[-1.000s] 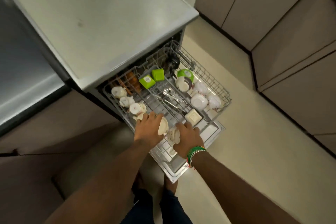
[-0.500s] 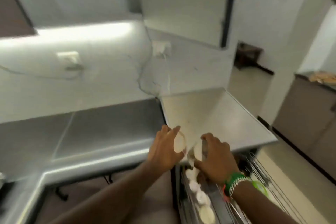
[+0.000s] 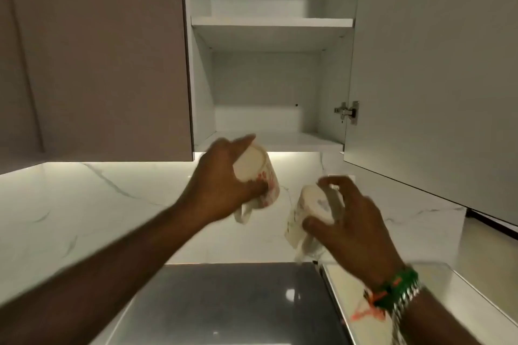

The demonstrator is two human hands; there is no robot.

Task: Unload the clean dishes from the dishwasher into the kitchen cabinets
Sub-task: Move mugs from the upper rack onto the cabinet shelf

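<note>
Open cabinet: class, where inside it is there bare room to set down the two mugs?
The bottom shelf, between the side walls under the middle shelf, shows nothing on it. The upper compartment looks bare too. The crowded spot is just below the opening, where the left hand and right hand each hold a mug.

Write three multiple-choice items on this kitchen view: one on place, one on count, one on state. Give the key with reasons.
1. Where is the white mug with red print?
A. in the left hand
B. on the cabinet shelf
C. on the counter

2. How many mugs are held?
A. one
B. two
C. four

3. The white upper cabinet's door is:
A. shut
B. missing
C. open

Key: 1 A, the left hand's fingers wrap around it. 2 B, the right hand grips a second white mug. 3 C, the door is swung aside, showing bare white shelves.
</note>
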